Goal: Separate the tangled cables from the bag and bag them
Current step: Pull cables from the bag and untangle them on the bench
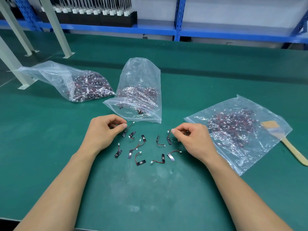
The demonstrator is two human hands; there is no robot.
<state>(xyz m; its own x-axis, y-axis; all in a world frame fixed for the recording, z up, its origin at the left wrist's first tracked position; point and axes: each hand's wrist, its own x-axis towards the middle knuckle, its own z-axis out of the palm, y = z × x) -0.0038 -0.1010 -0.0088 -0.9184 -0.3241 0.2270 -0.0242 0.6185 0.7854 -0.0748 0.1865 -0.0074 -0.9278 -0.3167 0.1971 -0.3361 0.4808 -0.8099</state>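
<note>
Several small cables (139, 160), each a black strip with red-black wire and a white plug, lie spread on the green mat (150, 189) between my hands. My left hand (103, 130) pinches the wire of one cable (128, 129) at the spread's upper left. My right hand (191, 139) pinches another cable (169, 137) at the upper right. A clear bag (140, 90) stands open just behind the spread, holding a heap of cables. A flat clear bag (236, 132) full of cables lies to the right of my right hand.
A third clear bag (71, 82) of cables lies at the back left. A wooden-handled brush (286, 144) rests partly on the right bag. Grey frame legs (55, 27) stand at the far left, and blue shelving (179, 19) runs behind the table.
</note>
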